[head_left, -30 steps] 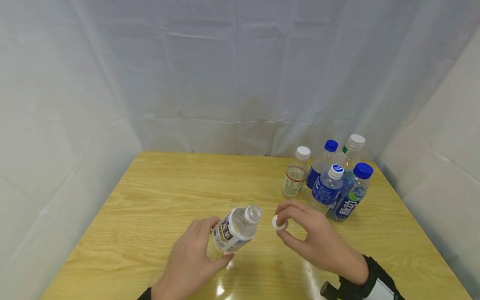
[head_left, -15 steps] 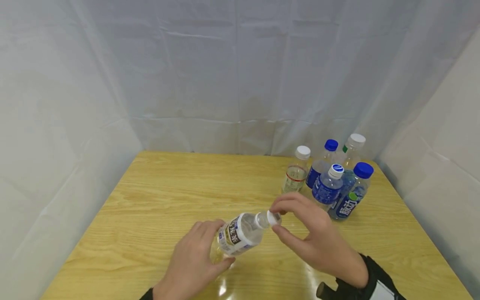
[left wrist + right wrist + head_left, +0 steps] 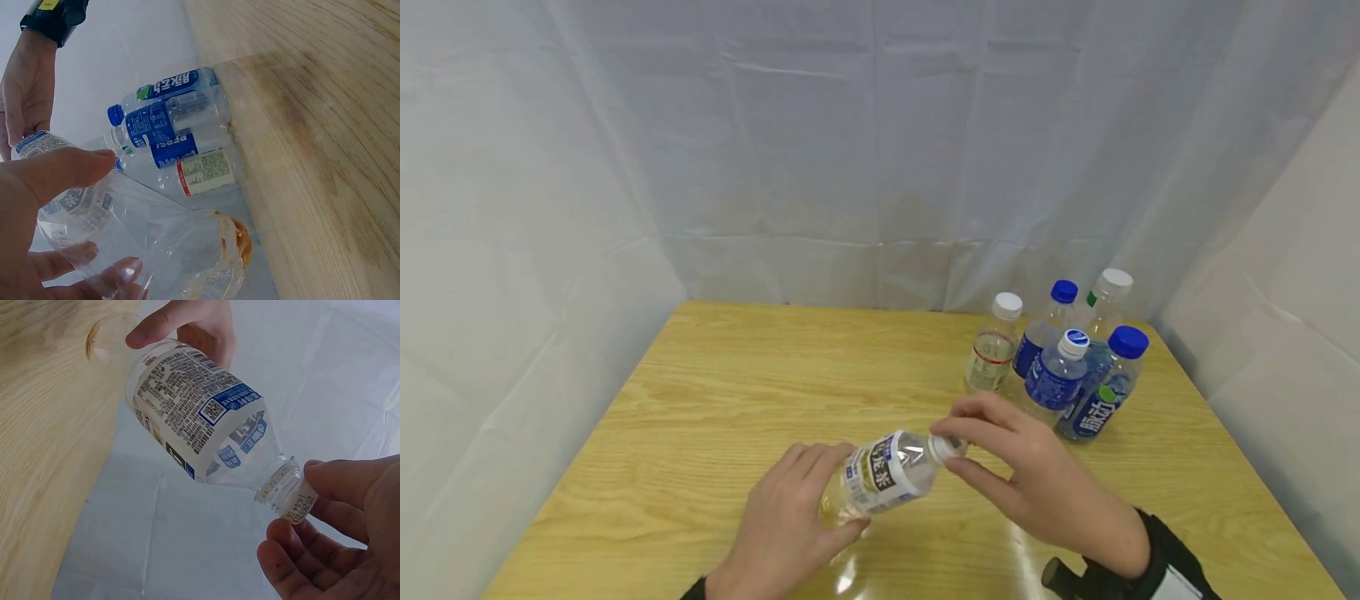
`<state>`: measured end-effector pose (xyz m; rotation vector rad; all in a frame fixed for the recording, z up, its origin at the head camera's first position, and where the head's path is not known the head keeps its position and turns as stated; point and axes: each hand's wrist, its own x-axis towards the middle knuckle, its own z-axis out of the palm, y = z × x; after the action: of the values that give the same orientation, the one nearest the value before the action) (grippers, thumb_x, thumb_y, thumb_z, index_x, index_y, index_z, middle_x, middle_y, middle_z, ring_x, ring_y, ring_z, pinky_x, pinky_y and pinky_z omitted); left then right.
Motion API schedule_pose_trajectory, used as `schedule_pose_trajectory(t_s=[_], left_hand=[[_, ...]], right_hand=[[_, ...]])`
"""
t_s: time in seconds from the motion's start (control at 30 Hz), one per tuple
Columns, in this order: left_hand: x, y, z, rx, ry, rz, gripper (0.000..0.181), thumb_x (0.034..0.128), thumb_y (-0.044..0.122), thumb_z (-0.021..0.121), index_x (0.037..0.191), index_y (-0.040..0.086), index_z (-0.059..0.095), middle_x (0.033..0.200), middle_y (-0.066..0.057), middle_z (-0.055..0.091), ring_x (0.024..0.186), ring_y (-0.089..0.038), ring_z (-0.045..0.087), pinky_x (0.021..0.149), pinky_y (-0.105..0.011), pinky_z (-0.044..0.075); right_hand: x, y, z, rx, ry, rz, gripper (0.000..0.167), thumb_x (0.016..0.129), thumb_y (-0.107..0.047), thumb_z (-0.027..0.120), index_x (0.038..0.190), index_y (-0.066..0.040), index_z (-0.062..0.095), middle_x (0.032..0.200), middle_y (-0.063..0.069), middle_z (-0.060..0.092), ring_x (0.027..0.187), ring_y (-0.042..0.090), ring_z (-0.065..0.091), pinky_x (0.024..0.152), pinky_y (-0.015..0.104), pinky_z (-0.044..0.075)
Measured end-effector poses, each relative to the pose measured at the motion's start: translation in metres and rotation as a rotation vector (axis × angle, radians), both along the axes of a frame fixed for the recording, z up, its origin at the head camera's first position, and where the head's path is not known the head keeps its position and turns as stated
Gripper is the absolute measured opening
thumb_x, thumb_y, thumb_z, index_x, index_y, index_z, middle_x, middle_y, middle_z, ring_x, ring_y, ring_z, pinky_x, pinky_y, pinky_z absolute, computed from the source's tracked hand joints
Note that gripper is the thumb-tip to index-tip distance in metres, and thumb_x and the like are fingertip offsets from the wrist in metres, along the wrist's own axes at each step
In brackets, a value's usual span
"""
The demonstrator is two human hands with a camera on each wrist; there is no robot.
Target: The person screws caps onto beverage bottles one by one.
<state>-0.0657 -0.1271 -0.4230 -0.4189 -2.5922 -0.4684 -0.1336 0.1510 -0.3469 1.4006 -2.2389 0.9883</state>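
Note:
My left hand (image 3: 790, 517) grips a clear plastic bottle (image 3: 880, 477) round its lower body. The bottle has a white label and leans with its neck toward the right, held above the table. A little brown liquid shows at its base in the left wrist view. With thumb and fingers, my right hand (image 3: 1037, 479) pinches a white cap (image 3: 299, 503) at the bottle's mouth. The cap covers the mouth, in line with the neck. How firmly it is threaded I cannot tell.
Several capped bottles stand close together at the right rear of the wooden table (image 3: 760, 367). Among them are a white-capped bottle (image 3: 990, 360), a Pepsi-type bottle (image 3: 1054, 379) and a blue-capped bottle (image 3: 1097, 404). White sheeting (image 3: 820, 150) hangs behind and at both sides.
A second ago the cap was apart from the open bottle mouth, in my right fingers. The bottle has tilted rightward, and the cap now sits at its mouth.

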Motion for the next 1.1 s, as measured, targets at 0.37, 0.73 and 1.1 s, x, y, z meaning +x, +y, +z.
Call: schedule_pose_trajectory(t_s=[0.37,0.73,1.1], left_hand=[[0.0012,-0.0001,0.0009,0.008,-0.03,0.004,0.081,0.0589,0.05,0.093,0.127,0.019,0.063,0.111,0.007,0.069,0.099,-0.006,0.06,0.082,-0.028,0.057],[-0.0006,0.0006,-0.0007,0.016,-0.031,-0.022,0.079,0.0588,0.047,0.093,0.126,0.019,0.064,0.11,0.008,0.069,0.098,-0.005,0.06,0.08,-0.027,0.057],[0.0009,-0.0001,0.0015,-0.02,0.01,-0.016,0.08,0.057,0.047,0.094,0.125,0.018,0.065,0.106,0.007,0.069,0.095,-0.006,0.059,0.078,-0.026,0.057]], right_hand=[[-0.0034,0.0035,-0.0026,-0.001,-0.009,0.056,0.042,0.085,0.0,0.077,0.123,-0.019,0.068,0.122,-0.005,0.065,0.11,0.01,0.063,0.094,0.016,0.051],[-0.0035,0.0054,-0.0045,-0.051,-0.045,0.157,0.039,0.086,-0.001,0.076,0.122,-0.017,0.07,0.122,0.0,0.066,0.108,0.014,0.065,0.092,0.02,0.054],[-0.0035,0.0075,-0.0044,-0.004,-0.116,0.009,0.034,0.087,-0.013,0.078,0.119,-0.017,0.069,0.107,-0.01,0.069,0.09,0.002,0.063,0.076,0.02,0.057]])
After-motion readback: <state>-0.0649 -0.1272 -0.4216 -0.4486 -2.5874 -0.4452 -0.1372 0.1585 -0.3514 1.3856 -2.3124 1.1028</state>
